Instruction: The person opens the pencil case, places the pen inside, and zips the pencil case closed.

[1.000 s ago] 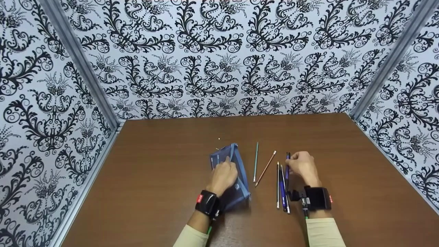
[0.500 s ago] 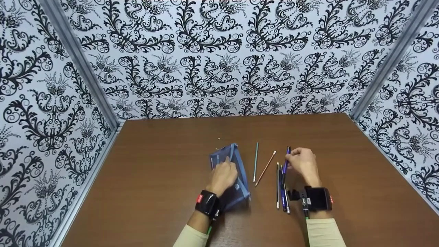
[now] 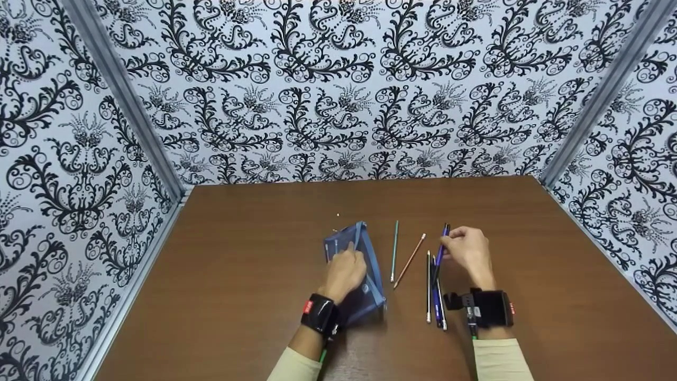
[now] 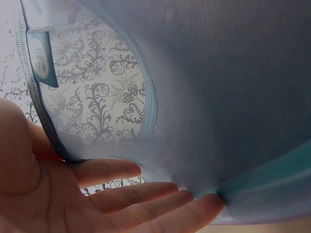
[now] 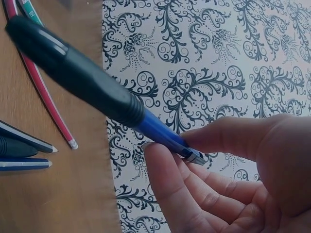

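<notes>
Pen (image 5: 104, 94): slim, partly ribbed | pouch (image 4: 194, 97): sheer mesh | table (image 3: 254, 254): woodgrained

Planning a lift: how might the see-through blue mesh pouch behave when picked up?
The pouch is probably floppy: its edging curves. It seems light: the black-and-white patterned wall shows through its thin mesh. Its woven texture suggests little slipping.
</notes>
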The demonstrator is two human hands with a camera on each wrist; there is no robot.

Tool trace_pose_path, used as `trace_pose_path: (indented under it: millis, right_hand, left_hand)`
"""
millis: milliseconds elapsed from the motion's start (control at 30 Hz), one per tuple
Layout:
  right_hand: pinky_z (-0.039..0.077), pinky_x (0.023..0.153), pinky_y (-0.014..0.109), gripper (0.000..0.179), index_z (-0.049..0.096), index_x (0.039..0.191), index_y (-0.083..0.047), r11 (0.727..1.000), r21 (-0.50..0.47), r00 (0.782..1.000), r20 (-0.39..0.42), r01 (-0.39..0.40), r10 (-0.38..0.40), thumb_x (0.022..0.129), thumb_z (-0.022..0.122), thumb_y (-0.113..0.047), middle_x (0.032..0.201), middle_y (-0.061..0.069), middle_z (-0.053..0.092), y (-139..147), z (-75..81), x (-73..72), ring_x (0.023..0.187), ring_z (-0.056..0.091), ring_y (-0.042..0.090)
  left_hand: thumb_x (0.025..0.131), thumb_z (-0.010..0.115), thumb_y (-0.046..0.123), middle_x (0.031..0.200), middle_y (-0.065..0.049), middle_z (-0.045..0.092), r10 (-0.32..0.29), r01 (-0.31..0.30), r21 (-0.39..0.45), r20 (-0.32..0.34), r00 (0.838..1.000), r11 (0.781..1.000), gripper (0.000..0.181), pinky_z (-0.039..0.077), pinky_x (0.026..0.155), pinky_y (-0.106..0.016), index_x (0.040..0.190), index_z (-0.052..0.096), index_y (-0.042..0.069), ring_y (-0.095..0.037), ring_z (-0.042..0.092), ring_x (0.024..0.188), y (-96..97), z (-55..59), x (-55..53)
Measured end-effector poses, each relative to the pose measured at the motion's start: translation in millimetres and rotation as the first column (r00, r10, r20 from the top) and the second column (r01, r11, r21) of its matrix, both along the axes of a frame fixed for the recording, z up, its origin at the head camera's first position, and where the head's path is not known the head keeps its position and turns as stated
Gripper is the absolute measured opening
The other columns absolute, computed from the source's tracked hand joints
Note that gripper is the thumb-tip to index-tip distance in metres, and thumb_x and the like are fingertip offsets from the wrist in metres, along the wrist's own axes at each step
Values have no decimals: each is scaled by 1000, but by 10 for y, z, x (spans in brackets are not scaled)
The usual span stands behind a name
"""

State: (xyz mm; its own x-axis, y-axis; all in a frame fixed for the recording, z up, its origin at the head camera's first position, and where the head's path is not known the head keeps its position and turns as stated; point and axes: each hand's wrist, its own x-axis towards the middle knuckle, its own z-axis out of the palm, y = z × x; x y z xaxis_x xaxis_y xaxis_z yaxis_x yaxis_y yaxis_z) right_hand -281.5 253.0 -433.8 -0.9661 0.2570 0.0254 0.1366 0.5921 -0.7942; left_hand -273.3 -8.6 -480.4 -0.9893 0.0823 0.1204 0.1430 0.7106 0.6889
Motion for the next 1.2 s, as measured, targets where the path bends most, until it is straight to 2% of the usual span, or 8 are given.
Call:
trace_pose_path:
  millis: [100,333,633,800,1033,1200]
  right_hand:
    - [58,61,28,28,67,107,9,1000,-1,1000,-15,8,-8,90,66,-13,100,23,73,-7,6,2,60,70,11]
    - [57,60,25,27,66,107,9,999,-40,999,-37,-5,3,91,67,-12,98,23,73,-21,37,20,62,71,13]
    - [58,63,26,29,64,110,10,997,-68,999,-39,-19,17,92,66,-13,103,26,71,-28,79,40,65,72,15]
    - [58,66,28,30,65,110,9,997,-71,999,-38,-15,13,92,67,-14,102,24,72,-32,73,38,64,72,14]
    - [57,59,24,24,64,104,9,993,-117,997,-79,2,-11,91,67,-11,97,24,73,-46,65,29,57,69,8]
    - [57,58,23,22,64,103,10,992,-129,996,-89,6,-18,91,67,-8,96,24,73,-57,73,31,56,68,6]
  left_hand:
    - [99,34,22,123,-27,65,5,-5,-7,-12,1000,1000,54,51,90,-52,140,48,-11,-43,64,109,2,-5,-2]
    - [101,33,25,124,-25,64,7,-6,-28,20,1000,1000,55,52,89,-50,143,45,-9,-41,66,106,2,4,1]
    - [101,34,23,124,-28,63,13,-13,-6,7,1000,1000,54,51,91,-51,142,46,-10,-41,65,106,8,5,3]
    - [101,34,23,124,-27,64,18,-18,-7,13,1000,1000,53,51,89,-50,142,46,-9,-38,67,101,17,0,3]
    - [100,34,18,121,-30,64,9,-9,-6,-26,1000,1000,51,48,96,-53,138,48,-14,-46,62,111,23,-4,-3]
    - [100,34,19,121,-30,64,10,-10,-9,-22,1000,1000,52,49,94,-54,138,48,-13,-46,62,110,18,-2,-2]
